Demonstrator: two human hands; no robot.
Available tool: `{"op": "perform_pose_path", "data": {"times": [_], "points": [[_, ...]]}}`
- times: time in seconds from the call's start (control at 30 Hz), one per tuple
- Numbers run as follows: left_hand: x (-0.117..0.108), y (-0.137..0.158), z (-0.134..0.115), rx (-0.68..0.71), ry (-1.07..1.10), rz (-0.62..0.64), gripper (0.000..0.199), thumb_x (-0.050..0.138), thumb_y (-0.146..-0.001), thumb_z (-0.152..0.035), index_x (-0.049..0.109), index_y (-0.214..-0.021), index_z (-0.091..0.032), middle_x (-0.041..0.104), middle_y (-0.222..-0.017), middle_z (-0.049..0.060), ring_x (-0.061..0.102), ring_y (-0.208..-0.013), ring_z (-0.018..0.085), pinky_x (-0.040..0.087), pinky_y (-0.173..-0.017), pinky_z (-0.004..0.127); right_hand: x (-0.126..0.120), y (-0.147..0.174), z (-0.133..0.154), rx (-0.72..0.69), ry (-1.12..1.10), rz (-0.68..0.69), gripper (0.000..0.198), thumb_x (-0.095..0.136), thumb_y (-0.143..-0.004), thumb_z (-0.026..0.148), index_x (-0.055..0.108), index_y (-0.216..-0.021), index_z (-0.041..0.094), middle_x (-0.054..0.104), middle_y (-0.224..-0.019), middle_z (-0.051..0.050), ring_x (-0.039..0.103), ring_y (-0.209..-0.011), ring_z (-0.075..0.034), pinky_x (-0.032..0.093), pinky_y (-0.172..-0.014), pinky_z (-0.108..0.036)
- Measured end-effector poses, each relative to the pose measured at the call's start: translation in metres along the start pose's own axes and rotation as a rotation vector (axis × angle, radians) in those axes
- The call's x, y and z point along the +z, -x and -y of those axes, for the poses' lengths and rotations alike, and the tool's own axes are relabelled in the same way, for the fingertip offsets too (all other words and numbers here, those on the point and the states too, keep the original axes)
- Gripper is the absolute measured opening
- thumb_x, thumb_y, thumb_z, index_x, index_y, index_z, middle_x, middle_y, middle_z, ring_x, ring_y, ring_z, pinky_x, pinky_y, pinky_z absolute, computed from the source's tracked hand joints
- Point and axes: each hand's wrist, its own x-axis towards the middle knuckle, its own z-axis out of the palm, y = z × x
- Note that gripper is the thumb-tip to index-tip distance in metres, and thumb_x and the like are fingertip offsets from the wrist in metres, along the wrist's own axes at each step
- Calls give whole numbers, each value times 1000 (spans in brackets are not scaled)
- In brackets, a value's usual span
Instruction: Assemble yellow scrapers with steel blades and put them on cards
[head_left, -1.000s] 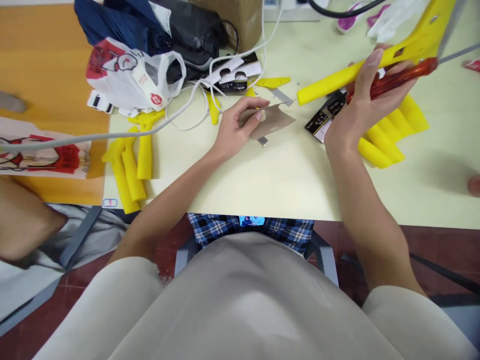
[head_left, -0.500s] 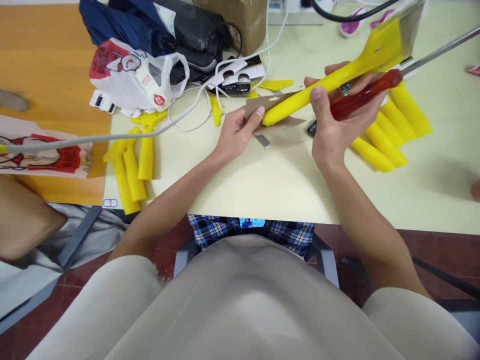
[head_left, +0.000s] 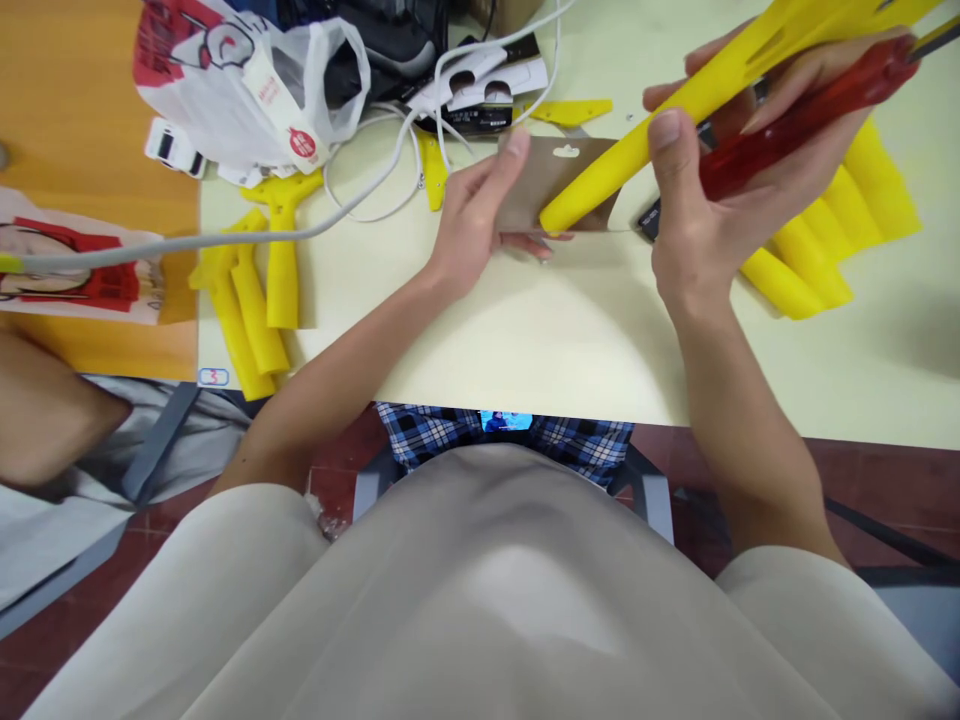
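The left hand (head_left: 466, 228) pinches a brown card (head_left: 529, 195) by its near end, thumb above and fingertips showing beneath. To its right, the right hand (head_left: 712, 220) curls around both a yellow tool (head_left: 622, 165) and a red-handled screwdriver (head_left: 787, 130), the tool's rounded end overlapping the card; yellow handles (head_left: 817, 240) lie beside the right wrist.
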Motion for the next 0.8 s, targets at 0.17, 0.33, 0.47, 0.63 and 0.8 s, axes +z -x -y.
{"op": "perform_pose_path", "data": {"times": [0.17,0.33,0.47,0.63,0.8], "points": [[-7,-1,-15,-23,391,101,65,65,-103,-73,76,-131,-16,84,-135,10,81,-128,41,67,-110,53,-8,-13,-7,-88,81,-129,51,87,-100,51,45,-122,31,48,-101,-4,74,-125,-27,67,-103,-40],[-1,2,-9,46,329,197,70,112,-63,-53,82,-118,-22,87,-122,5,81,-129,41,62,-124,56,-13,-23,-8,-158,135,-195,56,87,-98,60,47,-121,28,49,-96,-3,77,-110,-25,65,-112,-46],[10,5,3,101,160,122,60,108,-70,-61,82,-107,-21,86,-103,4,87,-107,33,73,-102,51,-13,-20,-8,-112,94,-97,48,90,-100,46,48,-114,28,51,-102,-5,78,-108,-23,67,-98,-43],[16,7,5,54,152,127,62,109,-68,-62,83,-100,-16,81,-97,9,86,-98,33,75,-87,48,-17,-19,-9,-69,62,35,50,90,-100,47,45,-97,27,51,-100,-6,77,-106,-23,66,-90,-40],[15,6,11,15,222,76,62,108,-70,-64,83,-102,-18,79,-100,9,86,-104,37,75,-86,47,-18,-20,-9,12,159,63,64,89,-94,66,37,-92,28,58,-105,-8,73,-100,-23,59,-71,-38]]}}
